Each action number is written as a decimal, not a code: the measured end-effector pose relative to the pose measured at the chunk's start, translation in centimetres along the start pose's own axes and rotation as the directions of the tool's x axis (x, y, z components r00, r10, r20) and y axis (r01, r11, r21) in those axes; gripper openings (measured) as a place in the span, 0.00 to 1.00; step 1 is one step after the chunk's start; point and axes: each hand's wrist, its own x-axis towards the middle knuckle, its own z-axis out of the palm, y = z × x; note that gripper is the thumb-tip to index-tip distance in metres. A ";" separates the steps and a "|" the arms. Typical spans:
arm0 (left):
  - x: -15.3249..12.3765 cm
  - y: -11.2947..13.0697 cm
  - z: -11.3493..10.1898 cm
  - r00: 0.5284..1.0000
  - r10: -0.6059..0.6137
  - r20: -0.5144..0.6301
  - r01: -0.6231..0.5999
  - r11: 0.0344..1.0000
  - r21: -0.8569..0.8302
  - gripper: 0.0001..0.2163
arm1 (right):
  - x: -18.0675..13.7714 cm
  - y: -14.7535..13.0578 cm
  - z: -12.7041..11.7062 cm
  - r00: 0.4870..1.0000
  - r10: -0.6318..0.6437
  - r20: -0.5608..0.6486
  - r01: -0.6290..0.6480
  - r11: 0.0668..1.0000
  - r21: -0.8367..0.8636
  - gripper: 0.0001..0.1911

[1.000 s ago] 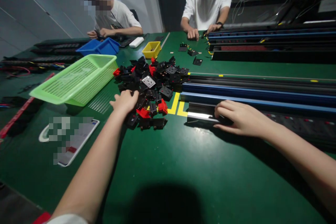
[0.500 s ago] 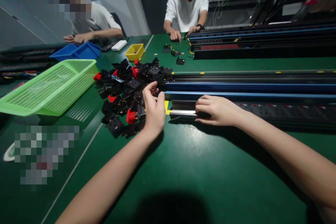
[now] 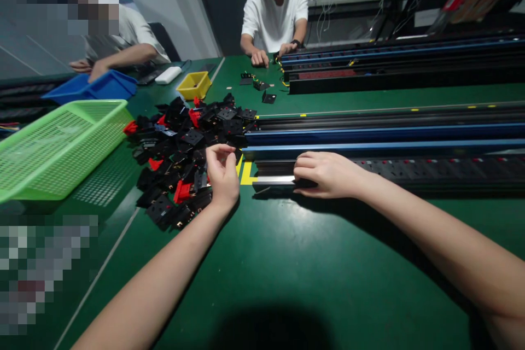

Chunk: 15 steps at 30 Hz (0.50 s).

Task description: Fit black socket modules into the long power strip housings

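Observation:
My left hand (image 3: 223,178) is at the right edge of a heap of black socket modules (image 3: 192,136), some with red parts. Its fingers are curled toward the thumb, and a small black socket module (image 3: 238,155) shows at the fingertips, partly hidden. My right hand (image 3: 324,175) is bent over the near long black channel rail (image 3: 273,181), fingers on its far side and thumb on the near side. What lies under that palm is hidden. Further right, the rail holds a row of black sockets (image 3: 430,169) with small red parts.
Blue rails (image 3: 369,149) lie just behind. On the left stand a green basket (image 3: 82,153), a blue bin (image 3: 110,85) and a yellow bin (image 3: 194,85). Across the green table, two people (image 3: 275,16) work near more rails (image 3: 389,76). Yellow tape (image 3: 246,174) marks the table.
My left hand has drawn back toward me, its fingers closing in around a small black piece. My right hand stays on the rail. The whole view has shifted; the seated person's hand reaches into the blue bin.

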 end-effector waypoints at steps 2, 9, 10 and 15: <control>0.2 -0.2 -0.1 0.999 0.005 -0.042 -0.003 0.999 0.050 0.08 | 0.0 0.0 0.0 1.000 0.005 0.008 -0.005 1.000 -0.011 0.12; 0.4 -0.3 -0.2 0.999 -0.045 0.018 0.042 0.988 0.146 0.18 | 0.1 0.0 0.0 1.000 -0.001 0.014 0.002 0.999 -0.032 0.12; 0.4 -0.3 -0.2 0.998 -0.060 0.026 0.055 0.986 0.155 0.19 | 0.1 0.0 0.0 1.000 -0.003 0.012 0.004 0.999 -0.040 0.12; 0.1 -0.5 0.0 0.990 -0.120 0.079 0.104 0.978 0.179 0.22 | 0.1 0.0 0.0 1.000 0.001 0.018 0.000 0.997 -0.074 0.13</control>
